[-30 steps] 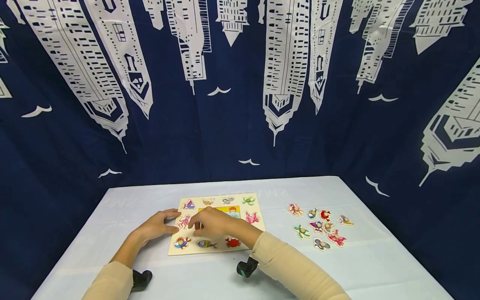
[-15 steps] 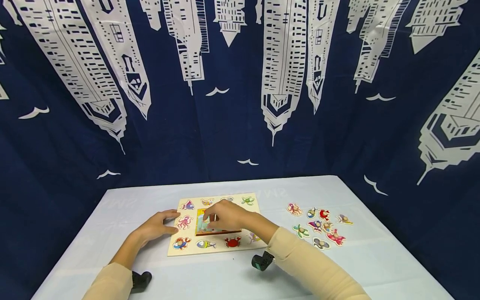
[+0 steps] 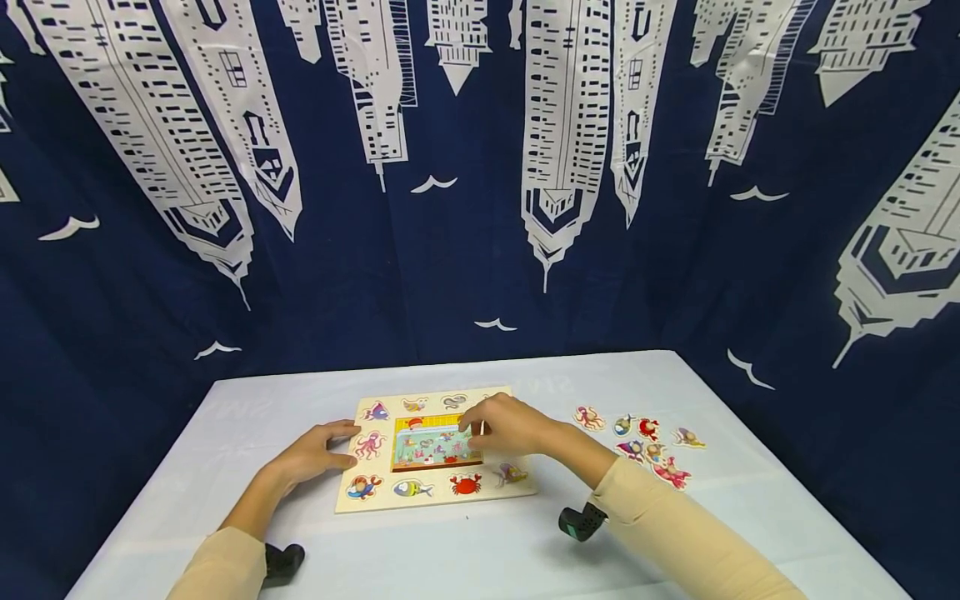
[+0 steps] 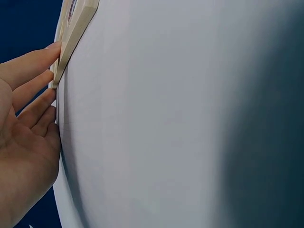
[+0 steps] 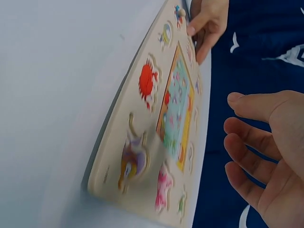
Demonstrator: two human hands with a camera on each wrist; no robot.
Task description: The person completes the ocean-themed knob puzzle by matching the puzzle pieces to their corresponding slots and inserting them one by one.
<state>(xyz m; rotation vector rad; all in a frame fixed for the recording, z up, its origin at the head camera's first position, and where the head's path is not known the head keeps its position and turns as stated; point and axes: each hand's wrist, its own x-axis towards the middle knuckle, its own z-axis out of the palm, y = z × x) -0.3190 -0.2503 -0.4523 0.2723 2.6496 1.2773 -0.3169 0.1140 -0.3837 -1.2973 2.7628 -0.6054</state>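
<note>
A wooden puzzle board with printed sea animals and a central aquarium picture lies on the white table. Fairly straight fingers of my left hand touch its left edge; the left wrist view shows fingertips along the board's edge. Over the board's right part hovers my right hand, loosely bent. Nothing is between its fingers in the right wrist view, where the hand is apart from the board. A knobbed hermit crab piece sits in the board's near left corner. The red crab picture shows no knob.
Loose puzzle pieces lie right of the board, among them an octopus, a red crab, a snail and a pink piece. My right sleeve hides others. A dark blue patterned curtain hangs behind the table.
My right hand has moved right across the board from its left half, uncovering the aquarium picture. Its forearm now covers the loose turtle and grey piece. The left hand stays at the edge.
</note>
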